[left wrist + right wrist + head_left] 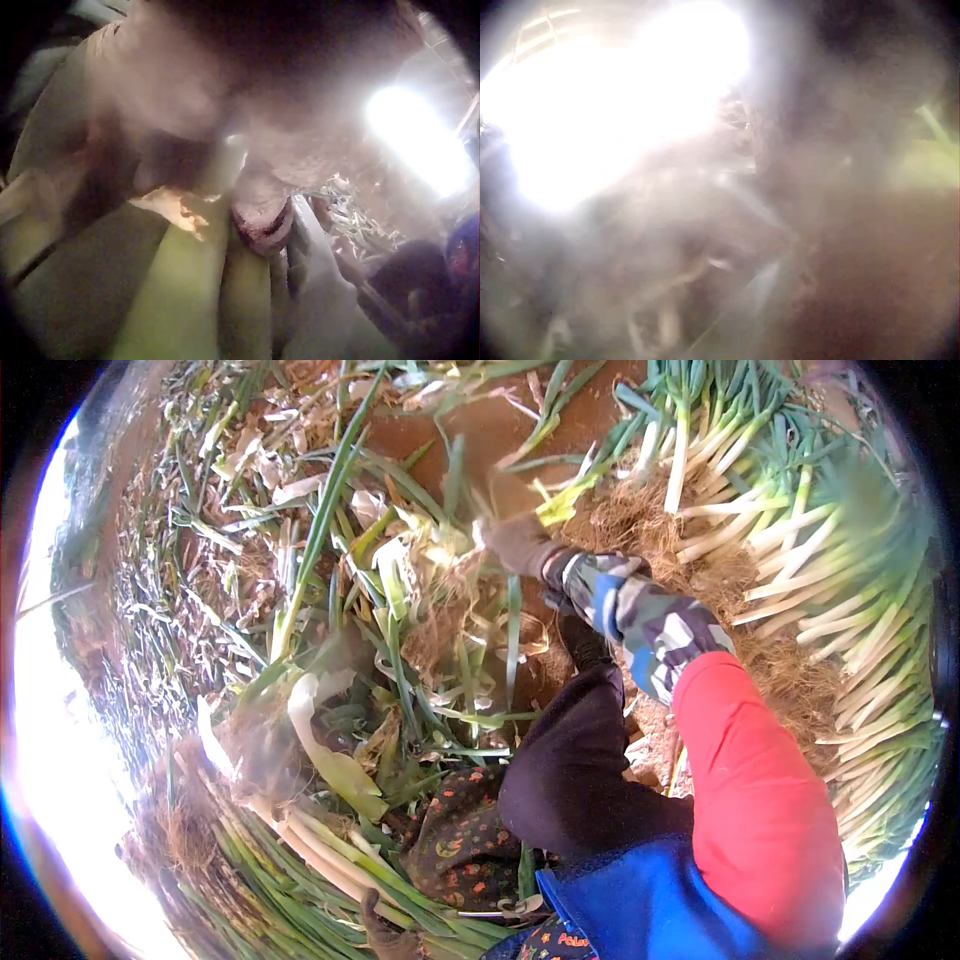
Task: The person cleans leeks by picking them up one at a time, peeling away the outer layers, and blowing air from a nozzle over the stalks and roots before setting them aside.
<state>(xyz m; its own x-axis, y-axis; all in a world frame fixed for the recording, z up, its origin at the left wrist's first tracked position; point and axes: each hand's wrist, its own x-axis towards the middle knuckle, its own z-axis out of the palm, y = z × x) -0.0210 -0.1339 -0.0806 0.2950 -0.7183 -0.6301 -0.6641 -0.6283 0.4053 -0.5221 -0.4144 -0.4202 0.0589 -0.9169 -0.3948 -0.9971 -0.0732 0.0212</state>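
Note:
At the bottom edge of the head view my gloved left hand (388, 936) grips green onions (325, 855), whose pale stalks and roots point up and left. In the left wrist view, a fingertip (264, 225) curls against the green stalks (184, 292), and a torn bit of dry skin (176, 210) hangs beside them. My gloved right hand (522, 545) is stretched out over a heap of stripped leaves and skins (420, 590). Its fingers are blurred, and I cannot tell whether they hold anything. A yellow-green leaf (565, 503) shows just beyond it.
Rows of cleaned green onions (800, 580) lie along the right, roots inward. Leaf litter (220, 530) covers the ground at the left and far side. Bare reddish soil (425, 445) shows at the top. My bent leg in dark trousers (575, 765) is between the hands.

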